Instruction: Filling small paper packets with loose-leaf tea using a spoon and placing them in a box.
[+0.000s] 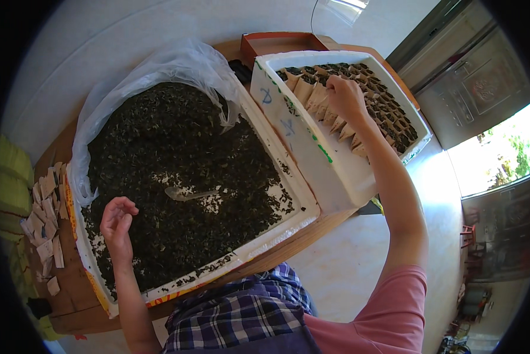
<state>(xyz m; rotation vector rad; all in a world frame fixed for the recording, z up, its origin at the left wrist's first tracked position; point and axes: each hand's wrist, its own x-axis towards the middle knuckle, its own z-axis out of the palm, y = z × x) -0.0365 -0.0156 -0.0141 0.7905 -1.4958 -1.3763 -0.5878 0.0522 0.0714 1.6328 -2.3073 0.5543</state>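
Note:
My right hand (346,97) reaches into a white foam box (312,147) at the upper right and rests its fingers on the rows of filled tan paper packets (395,118) standing in it. Whether it grips one packet I cannot tell. My left hand (118,223) hovers with loosely curled fingers over the near left part of a large white foam tray (276,233) lined with clear plastic and spread with dark dried leaves (170,153). It holds nothing. A clear plastic spoon (185,193) lies on the leaves to the right of that hand.
Several empty tan paper packets (45,218) lie scattered on the wooden table (70,295) left of the tray. An orange box lid (276,42) sits behind the foam box. Pale floor lies to the right, with a metal door (477,88) beyond.

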